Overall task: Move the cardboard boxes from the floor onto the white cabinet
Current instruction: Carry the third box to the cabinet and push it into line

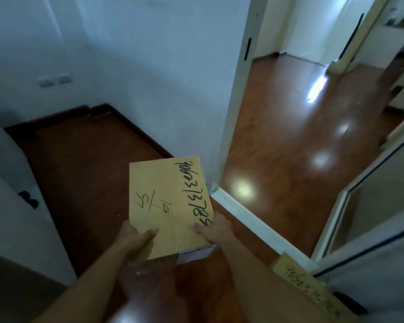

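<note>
A tan cardboard box (166,201) with black handwritten numbers on its top is held in the air above the dark wooden floor. My left hand (135,238) grips its near left edge, thumb on top. My right hand (216,229) grips the near right edge, thumb on top too. A white label shows on the box's near side. A second cardboard box (306,287) with handwriting lies low at the bottom right, partly hidden behind my right forearm. A white surface at the left edge (7,183) may be the white cabinet; I cannot tell.
A white wall (149,78) stands straight ahead with a dark skirting board along the floor. A doorway (289,136) opens on the right onto a glossy wooden floor. A white door frame (236,101) and threshold strip lie right of the held box. A glazed door (371,206) stands at the far right.
</note>
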Tool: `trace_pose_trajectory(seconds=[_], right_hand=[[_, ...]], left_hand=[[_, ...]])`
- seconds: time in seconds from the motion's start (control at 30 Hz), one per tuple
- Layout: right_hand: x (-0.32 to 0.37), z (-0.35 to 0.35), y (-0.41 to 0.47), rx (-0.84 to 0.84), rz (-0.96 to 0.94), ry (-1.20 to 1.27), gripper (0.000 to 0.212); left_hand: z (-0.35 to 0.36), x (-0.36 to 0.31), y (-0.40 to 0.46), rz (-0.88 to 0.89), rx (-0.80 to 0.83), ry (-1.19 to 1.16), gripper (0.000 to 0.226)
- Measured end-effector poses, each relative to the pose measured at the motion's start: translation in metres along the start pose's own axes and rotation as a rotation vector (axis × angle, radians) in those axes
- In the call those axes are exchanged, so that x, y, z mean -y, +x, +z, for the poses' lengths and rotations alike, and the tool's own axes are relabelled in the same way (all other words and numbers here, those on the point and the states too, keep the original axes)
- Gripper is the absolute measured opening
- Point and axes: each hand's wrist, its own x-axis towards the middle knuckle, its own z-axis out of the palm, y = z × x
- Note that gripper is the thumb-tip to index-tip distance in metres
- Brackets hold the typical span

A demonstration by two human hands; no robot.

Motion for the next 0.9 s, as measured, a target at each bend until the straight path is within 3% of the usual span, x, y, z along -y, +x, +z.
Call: trace_pose_trajectory(seconds=[0.07, 0.23, 0.33, 0.43, 0.63, 0.73, 0.87, 0.9], right_hand=[[0.022, -0.030, -0.042, -0.026, -0.007, 0.028, 0.075], [0.117, -0.133, -0.169, -0.125, -0.067, 0.056, 0.069], [0.147, -0.169, -0.221, -0.178, -0.072, 0.128, 0.071], [0.173, -0.210, -0.289, -0.242, -0.072, 0.207, 0.060], [0.170, -0.239, -0.415, -0.432, -0.119, 0.359, 0.073], [0.157, -0.246, -0.496, -0.542, -0.111, 0.371, 0.073], [0.132, -0.259, -0.581, -0.612, -0.110, 0.433, 0.062], [0.121, -0.262, -0.602, -0.635, -0.105, 0.430, 0.061]], left_hand=[[-0.015, -0.082, -0.084, 0.027, 0.031, -0.013, 0.074], [-0.055, -0.221, -0.221, 0.161, 0.074, 0.015, 0.064], [-0.071, -0.269, -0.273, 0.255, 0.088, 0.048, 0.055], [-0.087, -0.316, -0.337, 0.365, 0.166, 0.047, 0.037], [-0.102, -0.354, -0.440, 0.499, 0.249, 0.123, 0.082], [-0.100, -0.350, -0.497, 0.571, 0.288, 0.177, 0.080], [-0.084, -0.340, -0.564, 0.629, 0.391, 0.185, 0.054], [-0.077, -0.337, -0.580, 0.627, 0.423, 0.179, 0.057]])
